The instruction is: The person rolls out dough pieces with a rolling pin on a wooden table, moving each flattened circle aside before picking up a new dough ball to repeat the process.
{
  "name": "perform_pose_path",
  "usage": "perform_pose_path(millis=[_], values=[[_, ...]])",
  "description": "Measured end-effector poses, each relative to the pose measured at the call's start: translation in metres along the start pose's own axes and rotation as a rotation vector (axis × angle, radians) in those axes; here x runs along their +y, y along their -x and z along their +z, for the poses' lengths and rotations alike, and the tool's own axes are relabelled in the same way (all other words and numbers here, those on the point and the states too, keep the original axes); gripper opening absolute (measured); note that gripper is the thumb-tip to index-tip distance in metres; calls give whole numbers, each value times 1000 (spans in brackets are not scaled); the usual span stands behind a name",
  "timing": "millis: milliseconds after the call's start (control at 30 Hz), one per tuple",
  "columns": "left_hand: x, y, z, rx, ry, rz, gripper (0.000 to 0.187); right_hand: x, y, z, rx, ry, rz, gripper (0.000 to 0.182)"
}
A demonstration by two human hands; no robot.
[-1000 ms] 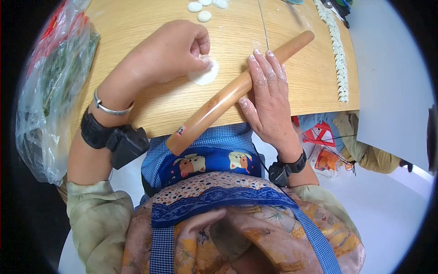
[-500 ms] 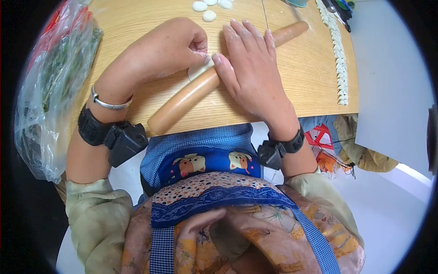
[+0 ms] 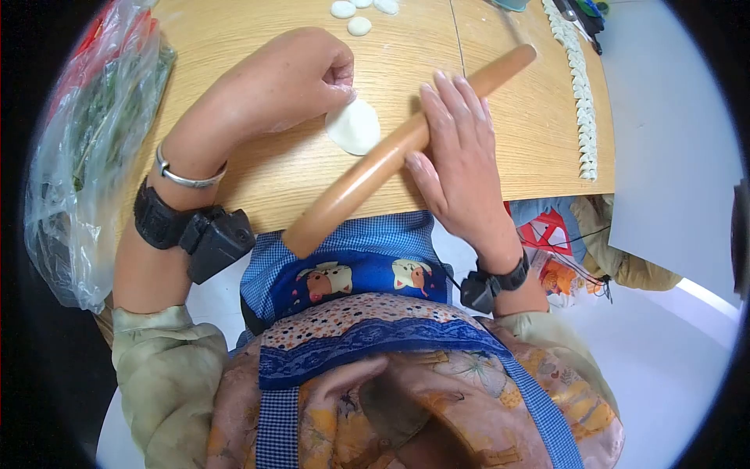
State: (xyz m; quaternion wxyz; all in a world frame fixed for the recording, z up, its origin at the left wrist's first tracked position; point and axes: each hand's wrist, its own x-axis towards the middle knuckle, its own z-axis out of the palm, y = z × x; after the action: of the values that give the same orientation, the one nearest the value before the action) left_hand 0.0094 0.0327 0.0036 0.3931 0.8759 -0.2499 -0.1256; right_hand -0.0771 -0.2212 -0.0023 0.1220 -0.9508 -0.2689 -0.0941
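Rolling pin beside a flat dough round on the wooden worktop [image 3: 258, 168].

Head view: the left hand [image 3: 289, 78] pinches the far edge of the dough round [image 3: 354, 125] with pressed-together fingers. Just right of the round, the right hand [image 3: 457, 156] lies flat, fingers extended close together, on the rolling pin [image 3: 367, 172], which slants across the worktop's near edge. Small dough pieces [image 3: 351, 14] sit beyond the round; a plastic bag [image 3: 86, 148] lies far left.

The dough [image 3: 354, 125] was white, as were the small discs [image 3: 358, 17] and the row of dumplings [image 3: 580, 86]. The pin [image 3: 367, 170] was tan wood, the desk [image 3: 500, 148] pale woodgrain. The apron [image 3: 351, 266] was blue gingham with cartoon cats. Both wristbands [image 3: 168, 223] were black, the bangle [image 3: 183, 176] silver.
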Motion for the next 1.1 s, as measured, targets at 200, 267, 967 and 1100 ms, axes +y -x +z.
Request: perform_pose_path(millis=[200,267,967,1100], values=[[1,-3,4,14,25,75,20,7,24,3,39,-28,40,72],[3,-4,6,14,88,73,18,5,21,3,32,-8,52,71],[8,-1,15,43,121,46,11,7,22,6,66,-9,34,71],[15,-3,7,-32,99,-49,13,5,21,6,64,-9,41,70]])
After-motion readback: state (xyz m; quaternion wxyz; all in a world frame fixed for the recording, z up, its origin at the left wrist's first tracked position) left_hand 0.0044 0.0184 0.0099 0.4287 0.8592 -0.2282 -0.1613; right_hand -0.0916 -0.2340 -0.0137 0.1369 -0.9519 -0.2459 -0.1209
